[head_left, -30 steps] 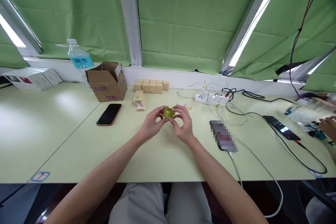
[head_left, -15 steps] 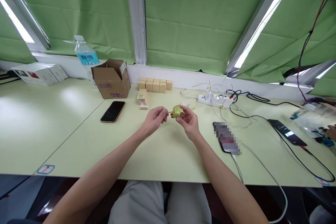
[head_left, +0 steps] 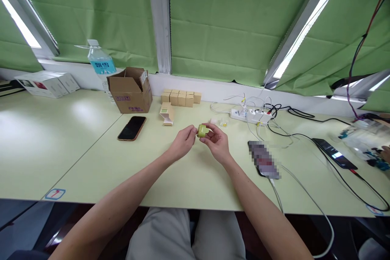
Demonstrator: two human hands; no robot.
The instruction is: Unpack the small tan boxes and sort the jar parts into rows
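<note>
My right hand (head_left: 217, 141) pinches a small glossy green object (head_left: 201, 131), boxy with a rounded top, between thumb and fingers above the desk. Its exact kind is too small to tell. My left hand (head_left: 184, 141) is closed right against the object's left side, thumb and index finger pressed together. Whatever lies in that pinch is hidden by the fingers. Just beyond the hands are a small white piece (head_left: 213, 121) and a clear plastic bit with yellow (head_left: 224, 123). An opened small carton (head_left: 167, 114) stands farther back, left of the hands.
Several small tan boxes (head_left: 182, 98) line the wall beside an open cardboard box (head_left: 131, 93) and a water bottle (head_left: 102, 63). Phones lie left (head_left: 132, 128) and right (head_left: 263, 160). A power strip (head_left: 251, 116) with tangled cables fills the back right. Another person's hand (head_left: 385, 153) shows at the right edge.
My left hand has come up against the green object, closing the gap where a thin yellowish bit showed. The object has turned and shifted slightly left in my right hand.
</note>
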